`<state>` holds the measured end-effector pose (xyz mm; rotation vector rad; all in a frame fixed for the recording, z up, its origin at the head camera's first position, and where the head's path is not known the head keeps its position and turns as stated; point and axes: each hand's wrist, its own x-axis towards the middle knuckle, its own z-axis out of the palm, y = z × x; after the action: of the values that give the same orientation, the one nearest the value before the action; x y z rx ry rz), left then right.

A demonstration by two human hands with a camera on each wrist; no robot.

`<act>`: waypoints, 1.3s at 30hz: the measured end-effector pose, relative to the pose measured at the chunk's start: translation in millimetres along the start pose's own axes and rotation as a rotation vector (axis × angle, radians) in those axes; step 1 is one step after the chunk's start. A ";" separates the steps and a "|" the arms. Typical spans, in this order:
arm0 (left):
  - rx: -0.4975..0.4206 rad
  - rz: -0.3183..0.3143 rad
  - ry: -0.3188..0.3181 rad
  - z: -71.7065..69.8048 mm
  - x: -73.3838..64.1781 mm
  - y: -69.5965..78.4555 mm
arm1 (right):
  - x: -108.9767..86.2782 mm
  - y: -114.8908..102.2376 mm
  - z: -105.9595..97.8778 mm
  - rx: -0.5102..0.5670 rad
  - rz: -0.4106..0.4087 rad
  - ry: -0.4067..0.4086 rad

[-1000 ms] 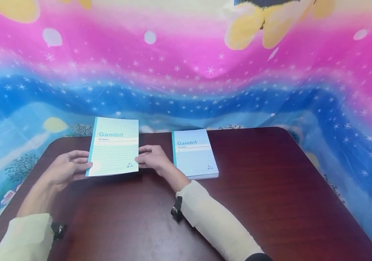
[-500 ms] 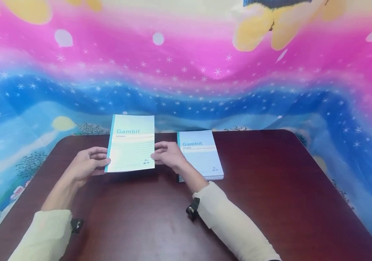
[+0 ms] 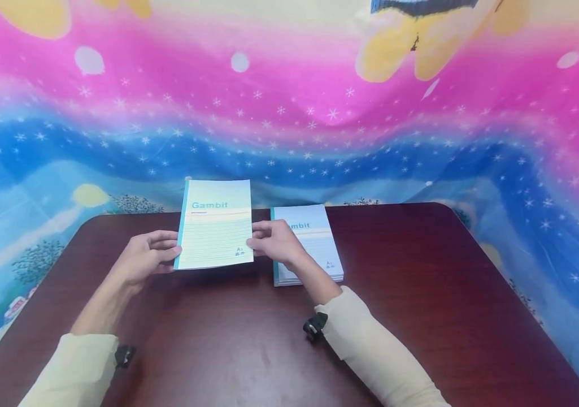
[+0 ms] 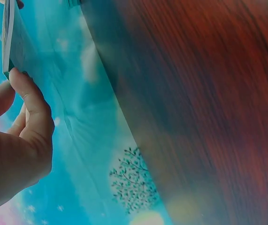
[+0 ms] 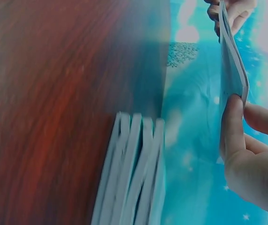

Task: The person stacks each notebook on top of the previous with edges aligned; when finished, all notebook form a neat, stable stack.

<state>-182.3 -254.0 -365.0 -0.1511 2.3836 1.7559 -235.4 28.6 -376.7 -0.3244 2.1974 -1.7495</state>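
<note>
Between both hands a pale green notebook [image 3: 216,226] marked "Gambit" is held above the table, its cover facing up and toward me. My left hand [image 3: 148,257] pinches its teal spine side near the lower corner. The opposite edge is pinched by my right hand [image 3: 279,243], thumb on the cover and fingers behind. Just right of it, a stack of similar notebooks [image 3: 314,251] lies on the table, partly covered by my right hand and wrist. In the right wrist view, the stack [image 5: 131,173] shows several notebooks, and the held notebook [image 5: 232,61] is seen edge-on, apart from it.
The dark reddish-brown table [image 3: 421,316] has rounded far corners. A colourful patterned cloth [image 3: 289,124] hangs behind it and along the sides, close to the table's far edge.
Both hands have carried the notebook to the right, closer to the stack, and my right hand now overlaps part of the stack in the head view. The grip looks the same.
</note>
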 end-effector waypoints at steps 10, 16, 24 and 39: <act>0.001 0.028 -0.025 24.2 3.2 10.2 | -11.6 3.4 -26.0 -0.121 -0.028 0.014; -0.008 0.033 -0.037 37.4 6.3 12.5 | -18.9 6.4 -37.7 -0.146 -0.044 0.003; -0.028 0.047 -0.060 52.6 10.8 17.7 | -26.6 7.1 -52.4 -0.161 -0.082 0.014; -0.087 0.051 -0.106 74.3 21.5 17.6 | -39.3 14.7 -74.6 -0.211 -0.062 0.039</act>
<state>-200.5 -177.4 -374.2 -0.0082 2.2578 1.8434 -227.0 113.7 -371.8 -0.4142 2.4304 -1.5686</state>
